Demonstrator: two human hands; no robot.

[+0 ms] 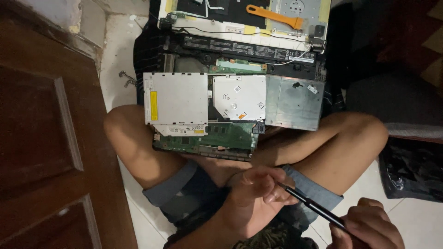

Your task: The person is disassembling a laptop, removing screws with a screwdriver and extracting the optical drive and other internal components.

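We count two hands low in the view: our left hand (pixel 258 196) curls its fingers around the tip end of one slim black screwdriver (pixel 310 207), and our right hand (pixel 369 226) is closed around its handle at the bottom right edge. The tool runs slantwise between them, above our crossed legs. One opened laptop (pixel 240 69) lies across our knees and the floor beyond. On it we see two silvery drive units side by side: a larger optical drive (pixel 175 99) on the left with one upright yellow rectangular label near its left edge and one small yellow sticker on its lower rim, and a smaller drive (pixel 239 97) with small white labels and one orange mark. One long black battery (pixel 249 50) bears a white-printed strip. One green circuit board (pixel 221 138) shows below the drives. One orange plastic pry tool (pixel 274 16) rests at the top.
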